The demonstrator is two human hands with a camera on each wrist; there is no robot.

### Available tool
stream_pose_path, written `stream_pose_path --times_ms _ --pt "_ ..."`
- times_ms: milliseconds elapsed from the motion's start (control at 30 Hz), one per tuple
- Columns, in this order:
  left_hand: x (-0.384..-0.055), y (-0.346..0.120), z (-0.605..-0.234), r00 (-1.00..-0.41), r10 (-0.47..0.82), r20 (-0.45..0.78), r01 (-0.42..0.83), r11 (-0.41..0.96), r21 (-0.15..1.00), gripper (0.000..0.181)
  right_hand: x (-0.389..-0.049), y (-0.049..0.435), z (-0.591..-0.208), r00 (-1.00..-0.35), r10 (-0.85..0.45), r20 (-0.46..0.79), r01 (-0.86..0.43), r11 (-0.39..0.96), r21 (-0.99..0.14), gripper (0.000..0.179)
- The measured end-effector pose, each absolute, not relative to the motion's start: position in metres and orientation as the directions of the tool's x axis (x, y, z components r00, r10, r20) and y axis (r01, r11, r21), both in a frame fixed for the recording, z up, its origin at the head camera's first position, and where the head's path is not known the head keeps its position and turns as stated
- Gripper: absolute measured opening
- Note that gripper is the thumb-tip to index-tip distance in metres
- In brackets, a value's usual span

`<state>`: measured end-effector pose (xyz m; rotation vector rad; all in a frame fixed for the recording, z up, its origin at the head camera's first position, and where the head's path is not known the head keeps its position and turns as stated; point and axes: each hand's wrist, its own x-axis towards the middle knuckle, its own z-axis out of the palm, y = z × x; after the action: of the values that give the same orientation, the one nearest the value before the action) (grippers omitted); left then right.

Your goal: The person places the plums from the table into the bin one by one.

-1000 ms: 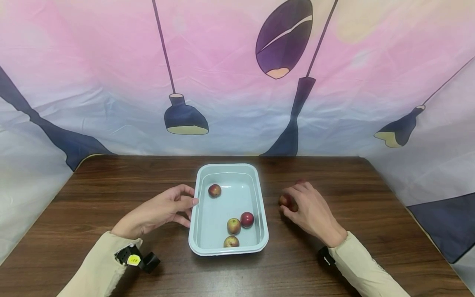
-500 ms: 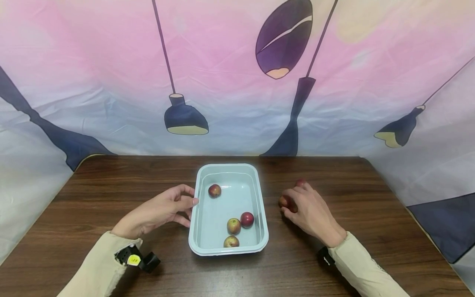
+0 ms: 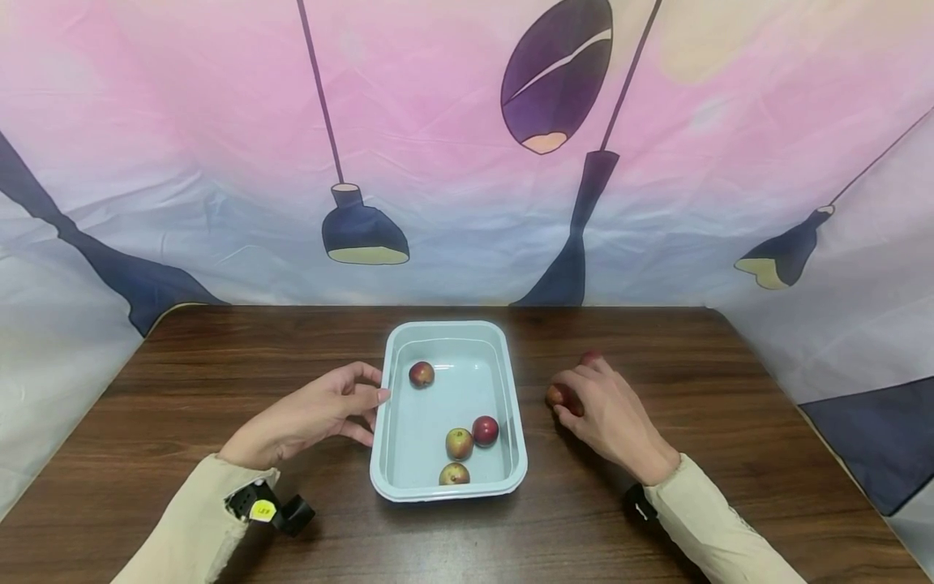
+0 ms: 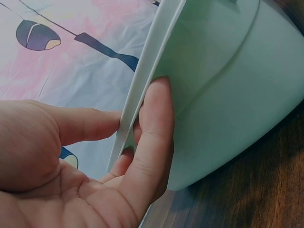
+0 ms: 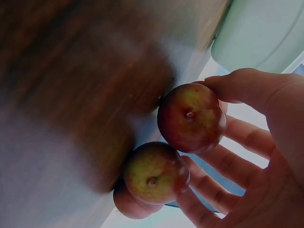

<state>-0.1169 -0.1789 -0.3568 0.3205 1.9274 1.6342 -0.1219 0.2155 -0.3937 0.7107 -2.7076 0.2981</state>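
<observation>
A pale blue-green plastic tray [image 3: 477, 491] stands on the table, holding a dark red plum [image 3: 422, 374] at its far left and several more, red [image 3: 485, 431] or yellowish, near its front. My left hand [image 3: 332, 410] pinches the tray's left rim, thumb on top and fingers under the lip in the left wrist view. Right of the tray, my right hand [image 3: 613, 418] reaches down over loose plums. In the right wrist view its thumb and fingers grip one plum [image 5: 191, 118]; a second plum [image 5: 156, 173] lies against the other fingers, with a third plum [image 5: 135, 202] partly hidden behind it.
The dark wood table [image 3: 467, 543] extends on both sides of the tray. A patterned cloth backdrop [image 3: 452, 162] hangs along its far edge and sides. Each wrist wears a black camera mount [image 3: 266, 509] over a beige sleeve [image 3: 182, 519].
The right fingers have shifted slightly over the plums, and the farthest plum shows a little more than one second ago. Left hand and tray have stayed put.
</observation>
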Motion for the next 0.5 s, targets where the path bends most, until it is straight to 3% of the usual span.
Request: stream_pose_path --times_ms 500 --pt "-0.1167 -0.1784 -0.3565 -0.803 0.528 -0.277 -0.182 0.226 0.957 0.054 -0.1217 0.2160 -0.3904 -0.839 -0.413 0.354 -0.484 0.864 -0.138 0.025"
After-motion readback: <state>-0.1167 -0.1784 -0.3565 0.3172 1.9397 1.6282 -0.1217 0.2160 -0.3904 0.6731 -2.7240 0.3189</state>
